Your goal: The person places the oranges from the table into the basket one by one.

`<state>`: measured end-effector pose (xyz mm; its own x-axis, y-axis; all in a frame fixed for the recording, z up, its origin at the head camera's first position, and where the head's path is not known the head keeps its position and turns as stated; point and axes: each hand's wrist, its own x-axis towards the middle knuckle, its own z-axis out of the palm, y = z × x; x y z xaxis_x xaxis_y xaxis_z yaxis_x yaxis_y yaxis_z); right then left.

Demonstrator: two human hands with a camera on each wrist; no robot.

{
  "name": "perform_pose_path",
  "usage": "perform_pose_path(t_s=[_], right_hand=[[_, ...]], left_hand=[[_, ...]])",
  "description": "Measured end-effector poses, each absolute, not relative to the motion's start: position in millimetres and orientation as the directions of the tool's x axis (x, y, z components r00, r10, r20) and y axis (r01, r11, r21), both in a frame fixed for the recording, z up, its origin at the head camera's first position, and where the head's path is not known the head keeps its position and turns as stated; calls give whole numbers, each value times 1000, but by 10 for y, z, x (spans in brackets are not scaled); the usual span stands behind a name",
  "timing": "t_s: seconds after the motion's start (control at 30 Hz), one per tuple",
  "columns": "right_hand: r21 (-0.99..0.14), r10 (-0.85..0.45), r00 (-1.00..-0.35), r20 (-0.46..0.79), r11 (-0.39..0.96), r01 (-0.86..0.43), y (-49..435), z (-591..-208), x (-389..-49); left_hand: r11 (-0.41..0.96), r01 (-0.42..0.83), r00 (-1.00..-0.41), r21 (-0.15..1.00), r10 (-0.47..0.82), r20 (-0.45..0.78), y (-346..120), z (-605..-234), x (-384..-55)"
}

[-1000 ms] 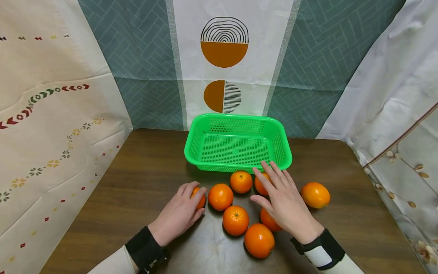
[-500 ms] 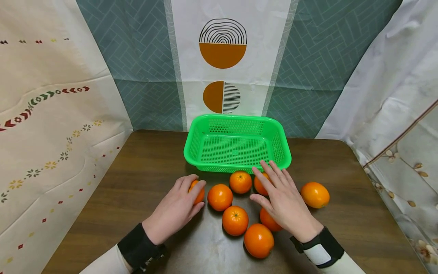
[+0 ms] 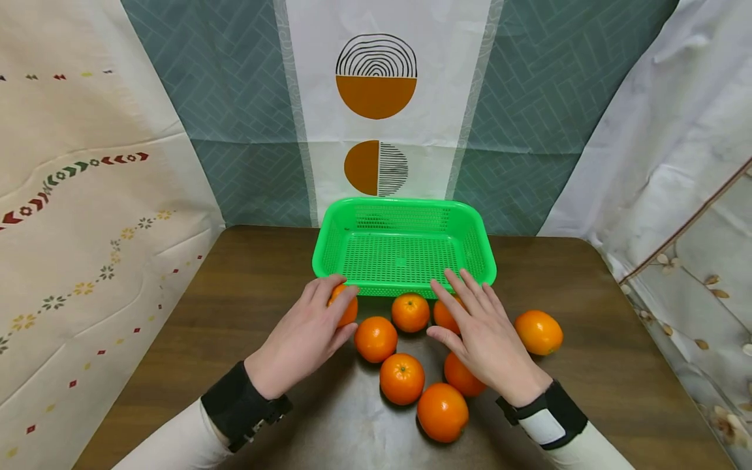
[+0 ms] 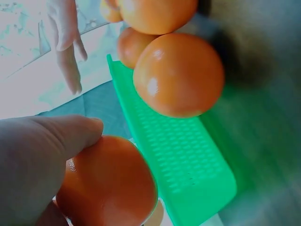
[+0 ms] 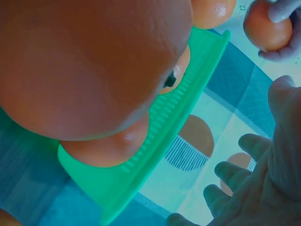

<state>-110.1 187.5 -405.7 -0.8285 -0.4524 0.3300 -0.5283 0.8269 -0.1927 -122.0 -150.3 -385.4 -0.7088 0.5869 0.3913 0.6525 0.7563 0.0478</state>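
My left hand (image 3: 302, 331) grips an orange (image 3: 349, 309) with thumb and fingers, close to the front left corner of the green basket (image 3: 324, 245). Raised level with the basket's rim in the left wrist view, this held orange (image 4: 113, 183) shows the thumb lying along its top. My right hand (image 3: 492, 349) is spread out with straight fingers above two oranges, partly covering the nearer one (image 3: 463, 375) and the farther one (image 3: 444, 316). Its palm holds nothing, and the fingertips overlap the basket's front rim in the head view.
Between the hands several oranges sit on the brown table (image 3: 252, 274), among them one by the basket (image 3: 410, 312) and a large one in front (image 3: 442, 412). Another orange (image 3: 538, 332) lies right of the right hand. Patterned cloths (image 3: 247, 117) hang around the table.
My left hand has lifted the orange and moved it forward toward the basket's front left corner. The right hand keeps its place; the view has shifted slightly.
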Motion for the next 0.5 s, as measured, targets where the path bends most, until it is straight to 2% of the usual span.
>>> perform_pose_path(t_s=[0.5], right_hand=[[-185,-444,-831,334,834,-520,1887,-4021,-1106]], left_hand=[[735,669,-703,112,576,418,-1341,-3635,-1587]])
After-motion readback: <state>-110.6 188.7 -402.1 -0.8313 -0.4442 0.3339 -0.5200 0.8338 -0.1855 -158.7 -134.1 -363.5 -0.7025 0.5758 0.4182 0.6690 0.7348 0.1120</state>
